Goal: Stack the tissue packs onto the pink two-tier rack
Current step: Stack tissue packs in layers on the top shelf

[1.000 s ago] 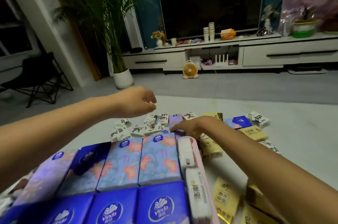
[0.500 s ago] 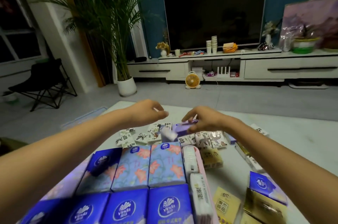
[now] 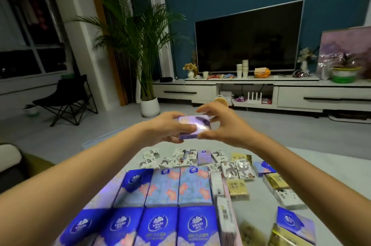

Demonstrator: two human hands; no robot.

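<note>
A small purple tissue pack (image 3: 194, 127) is held up in the air between both hands, above the far end of the table. My left hand (image 3: 166, 127) grips its left side and my right hand (image 3: 222, 125) pinches its right side. Below, the pink rack (image 3: 227, 191) shows only as a pink edge, with rows of blue Vinda packs (image 3: 158, 225) and floral blue packs (image 3: 180, 187) lying on top. White packs (image 3: 217, 183) stand on edge along the rack's right rim. Loose small packs (image 3: 184, 158) lie scattered on the table beyond the rack.
Yellow packs (image 3: 237, 187), white printed packs (image 3: 243, 169) and blue packs (image 3: 295, 223) lie on the white table (image 3: 325, 167) to the right of the rack. Farther off are a TV stand (image 3: 241, 93), a potted palm (image 3: 149, 105) and a folding chair (image 3: 68, 101).
Both hands have risen from the loose packs at the table's far end, lifting the purple pack; the left hand now grips it too. The camera has tilted up.
</note>
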